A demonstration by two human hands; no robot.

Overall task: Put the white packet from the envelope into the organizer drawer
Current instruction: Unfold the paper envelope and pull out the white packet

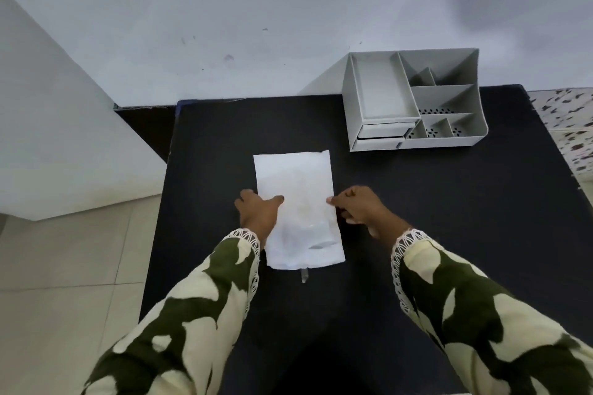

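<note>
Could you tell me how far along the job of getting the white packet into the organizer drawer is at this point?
Early stage. Done: nothing that shows; the white envelope lies flat on the black table. In hand: the left hand rests on its left edge and the right hand pinches its right edge. Left: take out the packet, not clearly visible yet, and place it in a drawer of the grey organizer.

Black bench point(449, 202) against pale grey scuffed wall point(224, 9), beige tiled floor point(64, 266) left, white cabinet side point(48, 138), speckled floor point(568, 125) right.
</note>
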